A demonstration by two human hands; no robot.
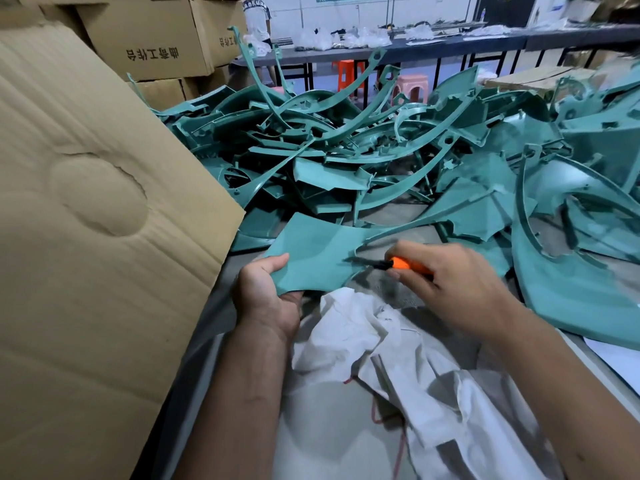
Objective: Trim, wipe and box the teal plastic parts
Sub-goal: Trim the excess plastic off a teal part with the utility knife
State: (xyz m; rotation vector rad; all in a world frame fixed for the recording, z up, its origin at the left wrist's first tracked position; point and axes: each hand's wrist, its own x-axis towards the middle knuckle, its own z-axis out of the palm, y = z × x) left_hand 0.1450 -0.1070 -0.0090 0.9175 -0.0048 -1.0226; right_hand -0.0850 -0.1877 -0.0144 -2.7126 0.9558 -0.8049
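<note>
We see a grey work table with a pale raised edge along its near right side. A big tangled heap of teal plastic parts covers its far half and spreads down the right. A crumpled white cloth sack lies on the near part. A large tan corrugated cardboard flap overhangs the table's left edge.

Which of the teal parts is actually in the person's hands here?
The flat teal panel nearest the camera: the left hand grips its corner; the right hand holds an orange-handled knife against it.
</note>
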